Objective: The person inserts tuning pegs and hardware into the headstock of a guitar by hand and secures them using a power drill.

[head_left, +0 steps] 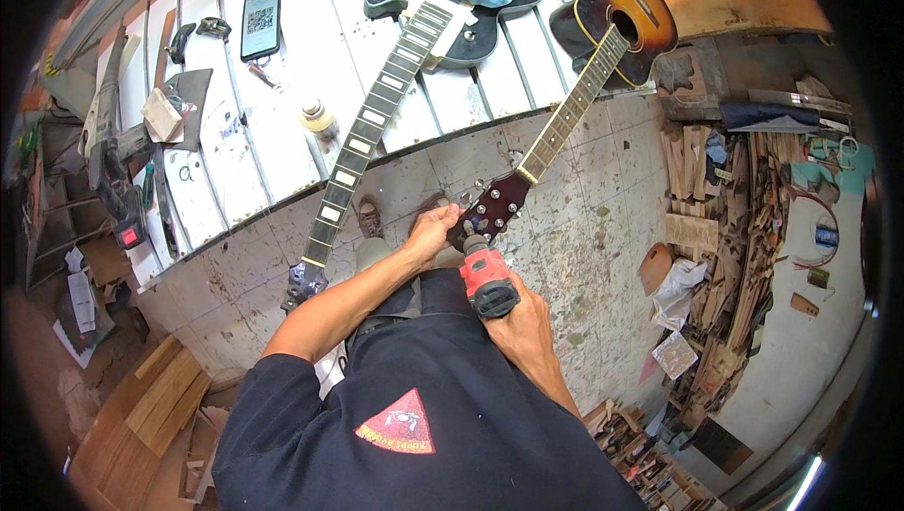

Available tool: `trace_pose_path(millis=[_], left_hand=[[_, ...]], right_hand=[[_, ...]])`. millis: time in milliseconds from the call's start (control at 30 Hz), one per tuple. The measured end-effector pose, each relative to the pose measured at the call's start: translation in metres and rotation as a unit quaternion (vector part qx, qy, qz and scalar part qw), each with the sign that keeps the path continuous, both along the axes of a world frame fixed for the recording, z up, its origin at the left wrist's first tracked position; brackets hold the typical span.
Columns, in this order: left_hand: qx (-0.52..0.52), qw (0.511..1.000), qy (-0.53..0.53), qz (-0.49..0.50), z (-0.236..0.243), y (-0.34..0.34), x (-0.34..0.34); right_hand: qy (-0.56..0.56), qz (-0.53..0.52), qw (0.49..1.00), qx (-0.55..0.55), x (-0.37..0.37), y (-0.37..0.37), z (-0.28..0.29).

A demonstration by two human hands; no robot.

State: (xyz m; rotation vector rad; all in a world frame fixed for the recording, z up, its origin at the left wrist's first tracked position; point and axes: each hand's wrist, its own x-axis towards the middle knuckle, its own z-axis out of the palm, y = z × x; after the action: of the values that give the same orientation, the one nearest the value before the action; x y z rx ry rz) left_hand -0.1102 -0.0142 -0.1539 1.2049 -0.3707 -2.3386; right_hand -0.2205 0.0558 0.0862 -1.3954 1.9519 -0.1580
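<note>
Item: sunburst acoustic guitar (621,2) on white slatted worktop (282,134), dark red headstock (492,207) overhanging. Your left hand (431,234) grips the headstock; your right hand (521,324) is closed around a red-and-black cordless drill (486,277) touching it.

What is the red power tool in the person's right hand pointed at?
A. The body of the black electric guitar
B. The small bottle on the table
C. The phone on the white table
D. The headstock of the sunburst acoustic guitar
D: the right hand aims the red drill at the dark headstock of the acoustic guitar, which the left hand steadies.
</note>
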Motion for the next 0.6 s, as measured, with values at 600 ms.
trace_pose_path(millis=[600], left_hand=[[-0.027, 0.997, 0.067, 0.040, 0.001, 0.001, 0.000]], right_hand=[[0.020, 0.033, 0.999, -0.015, -0.002, -0.003, 0.000]])
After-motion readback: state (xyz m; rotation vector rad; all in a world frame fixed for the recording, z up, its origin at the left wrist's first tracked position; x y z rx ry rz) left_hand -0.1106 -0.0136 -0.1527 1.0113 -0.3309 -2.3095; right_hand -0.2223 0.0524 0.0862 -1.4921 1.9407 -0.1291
